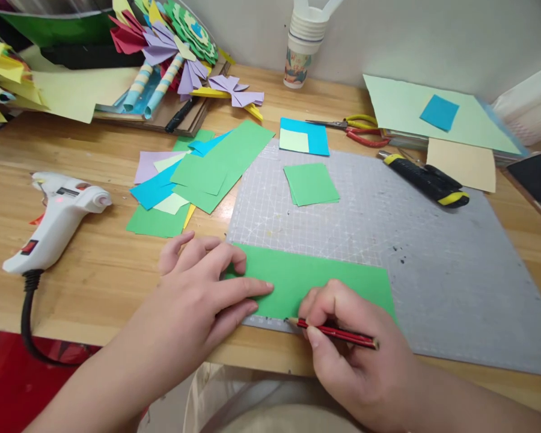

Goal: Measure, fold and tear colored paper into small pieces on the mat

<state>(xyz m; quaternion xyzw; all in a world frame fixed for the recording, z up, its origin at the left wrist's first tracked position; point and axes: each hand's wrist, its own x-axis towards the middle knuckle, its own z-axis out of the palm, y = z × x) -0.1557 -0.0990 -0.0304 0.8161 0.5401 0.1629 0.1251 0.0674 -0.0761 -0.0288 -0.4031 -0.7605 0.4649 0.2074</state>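
A strip of green paper lies along the near edge of the grey cutting mat. My left hand presses on the strip's left part, fingers spread, the index fingertip flat on the paper. In my right hand is a red and black pencil, gripped between thumb and fingers. Its tip meets the strip's lower edge, beside the mat's printed scale. Behind the strip, small green paper squares lie stacked on the mat. My right palm hides the strip's lower right part.
A white glue gun with a black cord lies at left. Paper scraps overlap left of the mat. Pliers, a yellow-black utility knife, paper cups and folded paper flowers are farther back. A blue sheet touches the mat's far edge.
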